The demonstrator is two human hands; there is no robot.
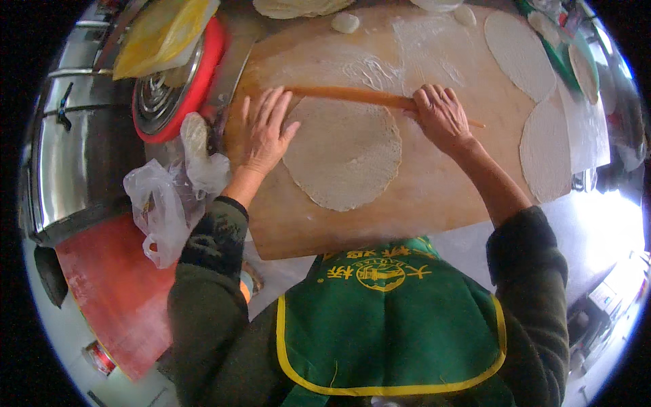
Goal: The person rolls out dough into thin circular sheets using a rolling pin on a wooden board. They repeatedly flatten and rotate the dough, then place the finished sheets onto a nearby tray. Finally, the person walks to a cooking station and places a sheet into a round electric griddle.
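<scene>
A round, thin sheet of rolled dough (346,157) lies on the wooden board in front of me. Across its far edge runs a slender wooden rolling pin (351,94). My right hand (440,114) is closed around the pin's right part, and the tapered tip sticks out past it. At the pin's left end is my left hand (267,127), flat with fingers spread and the thumb by the dough's left edge. Whether a bit of the pin lies under those fingers is hidden.
Flour dusts the wooden board (447,198). More dough sheets (546,152) overlap its right edge, and a small dough ball (345,23) sits at the back. To the left are a red-rimmed metal lid (216,56), a plastic bag (157,203) and a red board (122,290).
</scene>
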